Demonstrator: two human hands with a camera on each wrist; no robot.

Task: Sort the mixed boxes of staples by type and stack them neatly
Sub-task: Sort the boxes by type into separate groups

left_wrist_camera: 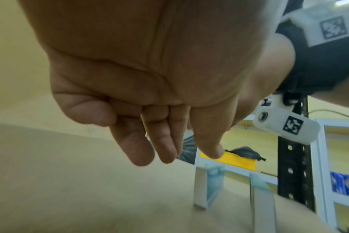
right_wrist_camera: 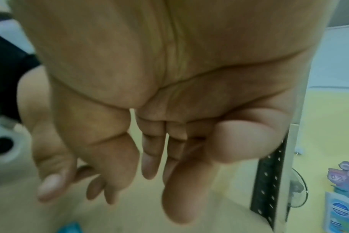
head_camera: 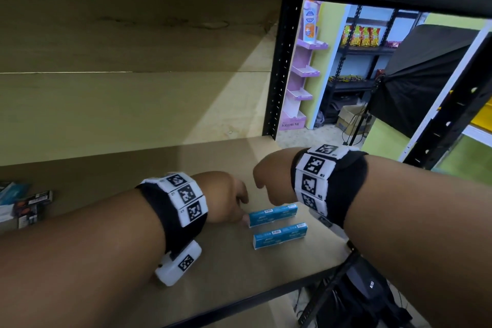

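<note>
Two blue staple boxes lie side by side on the brown shelf board (head_camera: 213, 269): a far box (head_camera: 273, 214) and a near box (head_camera: 279, 235). My left hand (head_camera: 243, 210) is at the far box's left end, with a fingertip against that end and nothing gripped. In the left wrist view the left hand (left_wrist_camera: 175, 156) has relaxed fingers above the far box (left_wrist_camera: 209, 181) and the near box (left_wrist_camera: 259, 197). My right hand (head_camera: 262, 189) hovers just behind the far box, loosely curled and empty. Seen in its own wrist view, the right hand (right_wrist_camera: 145, 189) holds nothing.
A mixed pile of dark and blue staple boxes (head_camera: 24, 205) sits at the shelf's far left. A black perforated upright (head_camera: 279, 74) stands at the shelf's back right. The shelf's front edge (head_camera: 266, 298) runs close below the near box.
</note>
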